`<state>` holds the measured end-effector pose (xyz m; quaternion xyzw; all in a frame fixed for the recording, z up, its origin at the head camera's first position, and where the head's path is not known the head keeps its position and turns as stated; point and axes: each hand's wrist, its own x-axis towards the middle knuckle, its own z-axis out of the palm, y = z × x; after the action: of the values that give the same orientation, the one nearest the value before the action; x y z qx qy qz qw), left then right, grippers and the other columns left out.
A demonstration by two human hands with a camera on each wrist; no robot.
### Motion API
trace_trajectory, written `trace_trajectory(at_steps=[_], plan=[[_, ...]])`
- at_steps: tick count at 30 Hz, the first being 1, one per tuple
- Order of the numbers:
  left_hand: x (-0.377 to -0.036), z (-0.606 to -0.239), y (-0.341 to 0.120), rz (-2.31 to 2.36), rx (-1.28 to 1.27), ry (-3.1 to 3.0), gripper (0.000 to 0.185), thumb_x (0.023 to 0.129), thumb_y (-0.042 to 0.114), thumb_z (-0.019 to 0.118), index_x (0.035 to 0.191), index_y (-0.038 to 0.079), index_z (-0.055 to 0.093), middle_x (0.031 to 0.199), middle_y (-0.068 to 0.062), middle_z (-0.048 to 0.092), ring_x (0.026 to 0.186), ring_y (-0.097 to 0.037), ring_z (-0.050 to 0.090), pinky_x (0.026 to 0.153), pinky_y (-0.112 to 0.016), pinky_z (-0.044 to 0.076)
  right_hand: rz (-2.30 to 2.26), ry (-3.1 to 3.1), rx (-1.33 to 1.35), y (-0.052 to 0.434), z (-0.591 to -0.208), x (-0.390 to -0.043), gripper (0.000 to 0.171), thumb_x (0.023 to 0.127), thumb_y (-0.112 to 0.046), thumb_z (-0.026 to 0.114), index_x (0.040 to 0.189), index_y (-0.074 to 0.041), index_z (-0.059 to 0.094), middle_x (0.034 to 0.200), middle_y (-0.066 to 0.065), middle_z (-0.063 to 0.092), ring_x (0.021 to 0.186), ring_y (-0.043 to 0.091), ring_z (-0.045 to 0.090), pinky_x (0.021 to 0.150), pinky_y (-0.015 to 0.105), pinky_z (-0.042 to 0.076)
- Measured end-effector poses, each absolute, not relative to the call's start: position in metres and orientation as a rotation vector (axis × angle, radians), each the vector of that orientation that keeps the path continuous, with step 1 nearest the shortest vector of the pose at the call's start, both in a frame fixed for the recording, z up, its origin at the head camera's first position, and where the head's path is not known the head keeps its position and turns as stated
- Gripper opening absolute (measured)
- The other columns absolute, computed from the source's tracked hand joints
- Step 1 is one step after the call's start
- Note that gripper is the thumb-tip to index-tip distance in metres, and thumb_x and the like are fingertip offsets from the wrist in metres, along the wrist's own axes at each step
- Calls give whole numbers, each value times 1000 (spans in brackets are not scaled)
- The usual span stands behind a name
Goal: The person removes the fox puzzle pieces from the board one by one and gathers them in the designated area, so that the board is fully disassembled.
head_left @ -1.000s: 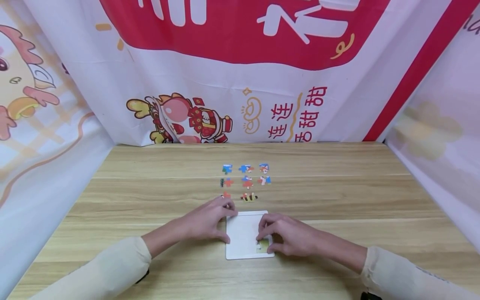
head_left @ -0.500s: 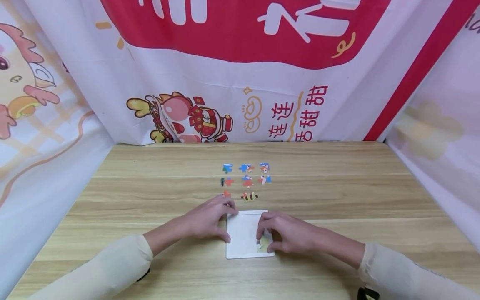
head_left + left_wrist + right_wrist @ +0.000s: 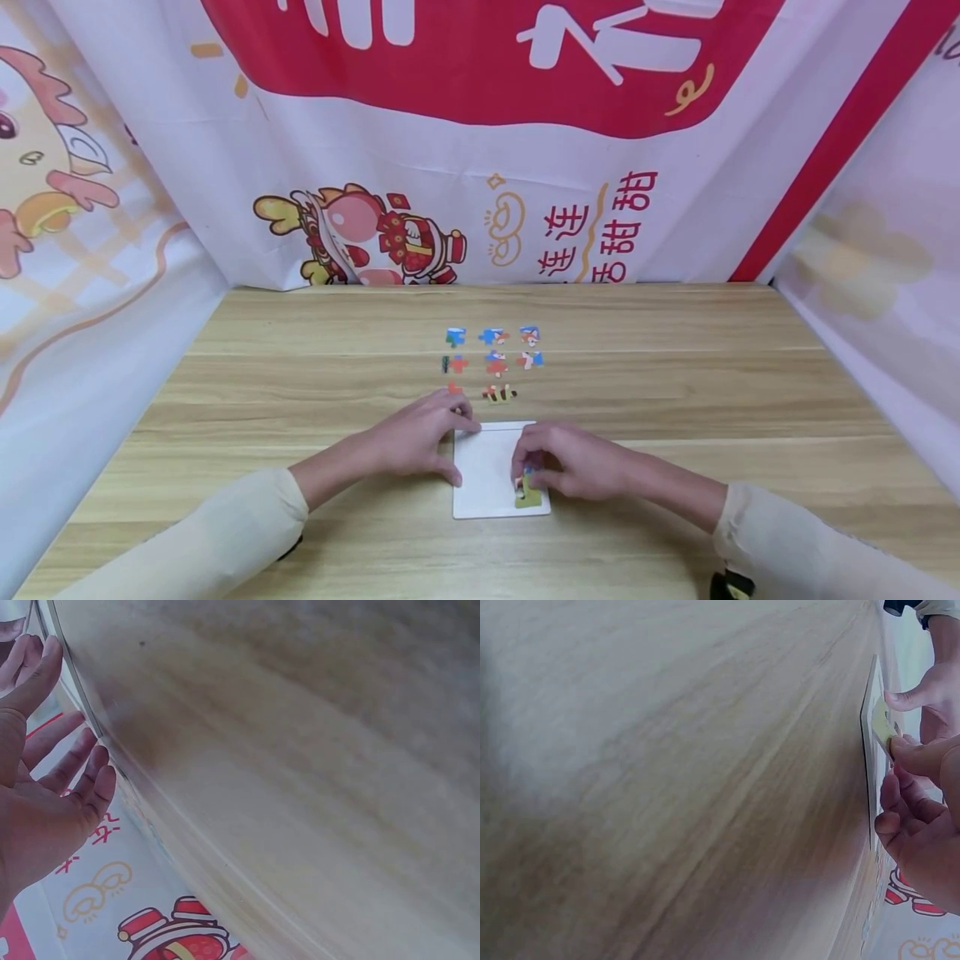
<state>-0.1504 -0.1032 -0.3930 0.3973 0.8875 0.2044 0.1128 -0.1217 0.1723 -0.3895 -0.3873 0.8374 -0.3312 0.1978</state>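
A white puzzle tray point(image 3: 483, 479) lies on the table in front of me. My left hand point(image 3: 423, 437) rests at its upper left, with the thumb on the left edge and a fingertip near the top corner. In the left wrist view, the fingers of my left hand point(image 3: 56, 761) are loosely extended along the tray edge. My right hand point(image 3: 573, 460) pinches a yellow-green puzzle piece point(image 3: 528, 497) over the tray's lower right corner. The right wrist view shows this piece point(image 3: 882, 724) slanted off the tray surface, under the thumb. The fingers hide its upper part.
Beyond the tray lie several loose puzzle pieces in rows, among them a yellow-and-black striped piece point(image 3: 498, 393) and a blue-and-orange piece point(image 3: 529, 335). One red piece point(image 3: 454, 388) is partly hidden behind the left hand. A printed cloth point(image 3: 480, 150) hangs behind the wooden table point(image 3: 675, 375).
The right thumb has shifted up from the tray's right corner onto the piece. The piece's yellow-green lower part shows more plainly now. The left hand stays almost still.
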Motion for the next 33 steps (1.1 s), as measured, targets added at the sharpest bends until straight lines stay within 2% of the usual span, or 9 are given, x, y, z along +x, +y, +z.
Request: trace_trajectory(at_steps=[7, 14, 20, 33], plan=[[-151, -392, -102, 581, 1164, 2604, 64, 72, 34, 95, 125, 4, 74, 121, -2, 61, 108, -17, 52, 91, -34, 49, -1026, 2278, -1069, 173, -388, -125, 21, 92, 3, 72, 98, -18, 73, 96, -10, 64, 87, 6, 56, 76, 25, 53], [-151, -392, -102, 569, 1156, 2606, 64, 72, 34, 95, 125, 5, 74, 121, -1, 61, 106, -16, 51, 88, -33, 48, -1079, 2278, -1070, 177, -384, -132, 16, 94, -2, 71, 100, -17, 73, 93, -8, 65, 81, 8, 55, 70, 24, 51], [-151, -391, -101, 547, 1153, 2614, 65, 72, 35, 95, 125, 5, 74, 122, -2, 61, 108, -17, 52, 91, -35, 49, -1138, 2281, -1034, 181, -382, -140, 12, 98, -2, 69, 100, -13, 73, 92, -5, 69, 78, 10, 57, 68, 23, 51], [-150, -391, -100, 540, 1169, 2615, 65, 73, 34, 95, 126, 4, 73, 122, -2, 61, 109, -18, 51, 92, -35, 49, -1172, 2514, -949, 196, -385, -178, 13, 97, 3, 67, 102, -5, 76, 93, 2, 71, 78, 16, 59, 69, 27, 52]])
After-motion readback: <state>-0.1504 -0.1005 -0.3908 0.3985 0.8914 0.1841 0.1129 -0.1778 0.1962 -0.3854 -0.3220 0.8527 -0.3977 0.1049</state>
